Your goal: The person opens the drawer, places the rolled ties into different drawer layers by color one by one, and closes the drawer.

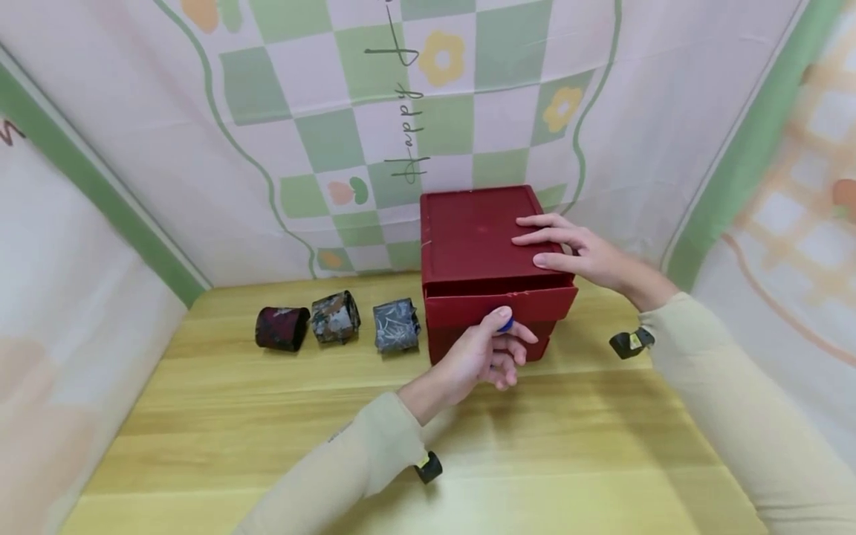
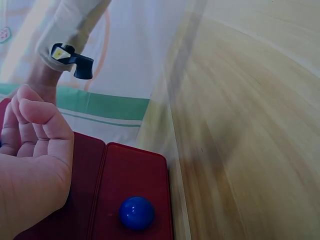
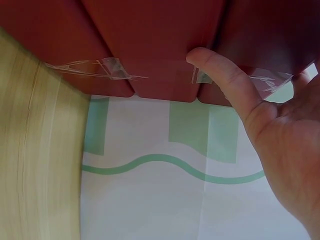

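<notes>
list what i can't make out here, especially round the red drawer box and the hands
Top drawer, its inside: head view; its front and the box leave only a dark slit.
Blue knob, in large part: head view; the left hand covers it.
Right hand, fingers beyond the thumb: right wrist view; mostly lost at the right edge.
Backdrop writing: head view; the top edge cuts it off after "Happy".

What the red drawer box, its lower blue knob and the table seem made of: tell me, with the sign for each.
Red drawer box: probably satin plastic, from its sheen, moulded top rim and rounded panel corners.
Lower blue knob: glossy, with sharp highlights; plastic or painted wood, unclear.
Table: wood or wood-look laminate, satin; visible grain cannot settle which.
</notes>
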The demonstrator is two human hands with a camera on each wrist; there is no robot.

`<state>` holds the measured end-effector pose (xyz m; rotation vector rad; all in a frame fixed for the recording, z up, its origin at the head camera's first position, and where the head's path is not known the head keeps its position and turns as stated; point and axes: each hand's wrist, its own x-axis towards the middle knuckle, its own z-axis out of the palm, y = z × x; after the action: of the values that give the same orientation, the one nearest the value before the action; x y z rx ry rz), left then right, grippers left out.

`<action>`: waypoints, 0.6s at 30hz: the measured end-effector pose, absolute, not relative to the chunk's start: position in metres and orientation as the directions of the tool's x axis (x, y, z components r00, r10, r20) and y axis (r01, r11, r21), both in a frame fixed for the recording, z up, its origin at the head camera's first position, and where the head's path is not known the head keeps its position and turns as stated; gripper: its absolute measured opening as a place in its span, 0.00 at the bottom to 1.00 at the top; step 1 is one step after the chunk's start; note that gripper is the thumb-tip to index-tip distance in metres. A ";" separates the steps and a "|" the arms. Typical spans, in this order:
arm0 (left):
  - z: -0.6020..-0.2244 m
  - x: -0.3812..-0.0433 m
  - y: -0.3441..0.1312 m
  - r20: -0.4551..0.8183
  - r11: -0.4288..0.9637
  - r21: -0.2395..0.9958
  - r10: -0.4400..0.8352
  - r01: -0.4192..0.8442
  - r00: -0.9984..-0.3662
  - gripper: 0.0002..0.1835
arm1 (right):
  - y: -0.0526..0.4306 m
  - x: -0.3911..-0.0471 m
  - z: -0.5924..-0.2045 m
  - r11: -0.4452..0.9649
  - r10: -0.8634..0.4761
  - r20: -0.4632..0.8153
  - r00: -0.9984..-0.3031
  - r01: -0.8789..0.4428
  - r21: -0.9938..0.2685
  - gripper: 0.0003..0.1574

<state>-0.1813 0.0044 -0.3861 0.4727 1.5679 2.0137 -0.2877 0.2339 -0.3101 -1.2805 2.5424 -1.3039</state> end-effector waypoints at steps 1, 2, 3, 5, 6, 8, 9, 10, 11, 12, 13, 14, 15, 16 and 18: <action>-0.386 -0.181 0.006 -0.051 -0.178 0.964 0.609 -0.199 -0.792 0.34 | 0.235 -0.288 -0.310 0.321 -0.668 0.331 -0.667 -0.659 -0.680 0.24; -0.386 -0.181 0.007 -0.050 -0.180 0.963 0.611 -0.200 -0.790 0.34 | 0.237 -0.288 -0.309 0.325 -0.667 0.328 -0.670 -0.656 -0.681 0.24; -0.386 -0.181 0.008 -0.048 -0.183 0.962 0.612 -0.201 -0.789 0.34 | 0.238 -0.288 -0.309 0.331 -0.665 0.325 -0.672 -0.656 -0.679 0.24; -0.386 -0.180 0.010 -0.046 -0.186 0.962 0.613 -0.200 -0.789 0.34 | 0.240 -0.287 -0.309 0.340 -0.665 0.320 -0.675 -0.655 -0.675 0.24; -0.387 -0.180 0.010 -0.045 -0.188 0.961 0.615 -0.202 -0.788 0.34 | 0.240 -0.287 -0.310 0.341 -0.666 0.319 -0.674 -0.655 -0.674 0.24; -0.387 -0.179 0.010 -0.043 -0.191 0.960 0.620 -0.204 -0.784 0.34 | 0.240 -0.287 -0.310 0.341 -0.667 0.319 -0.674 -0.656 -0.673 0.24; -0.387 -0.178 0.010 -0.042 -0.189 0.961 0.620 -0.202 -0.783 0.34 | 0.241 -0.287 -0.311 0.340 -0.668 0.320 -0.672 -0.657 -0.673 0.24; -0.387 -0.177 0.010 -0.043 -0.188 0.961 0.623 -0.202 -0.781 0.34 | 0.241 -0.286 -0.311 0.335 -0.669 0.321 -0.670 -0.658 -0.674 0.24; -0.387 -0.177 0.010 -0.044 -0.186 0.961 0.625 -0.203 -0.780 0.34 | 0.241 -0.286 -0.311 0.333 -0.670 0.322 -0.669 -0.658 -0.675 0.24; -0.387 -0.176 0.009 -0.045 -0.186 0.961 0.625 -0.205 -0.780 0.34 | 0.240 -0.286 -0.311 0.332 -0.669 0.324 -0.669 -0.659 -0.675 0.25; -0.387 -0.176 0.009 -0.047 -0.186 0.961 0.624 -0.207 -0.780 0.34 | 0.240 -0.287 -0.312 0.332 -0.669 0.326 -0.668 -0.661 -0.673 0.25; -0.387 -0.175 0.009 -0.048 -0.187 0.960 0.622 -0.207 -0.782 0.34 | 0.240 -0.287 -0.312 0.332 -0.669 0.327 -0.668 -0.661 -0.673 0.25; -0.387 -0.175 0.008 -0.048 -0.188 0.960 0.619 -0.207 -0.784 0.34 | 0.239 -0.288 -0.312 0.331 -0.670 0.328 -0.666 -0.664 -0.671 0.25; -0.387 -0.175 0.008 -0.048 -0.191 0.959 0.617 -0.208 -0.786 0.34 | 0.238 -0.288 -0.312 0.331 -0.670 0.330 -0.665 -0.665 -0.669 0.25; -0.386 -0.174 0.007 -0.045 -0.194 0.959 0.613 -0.205 -0.789 0.34 | 0.238 -0.288 -0.311 0.329 -0.672 0.334 -0.661 -0.670 -0.666 0.25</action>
<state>-0.1745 0.0069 -0.3860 0.4789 1.5436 2.0244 -0.2883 0.2376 -0.3113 -1.2919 2.5590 -1.2797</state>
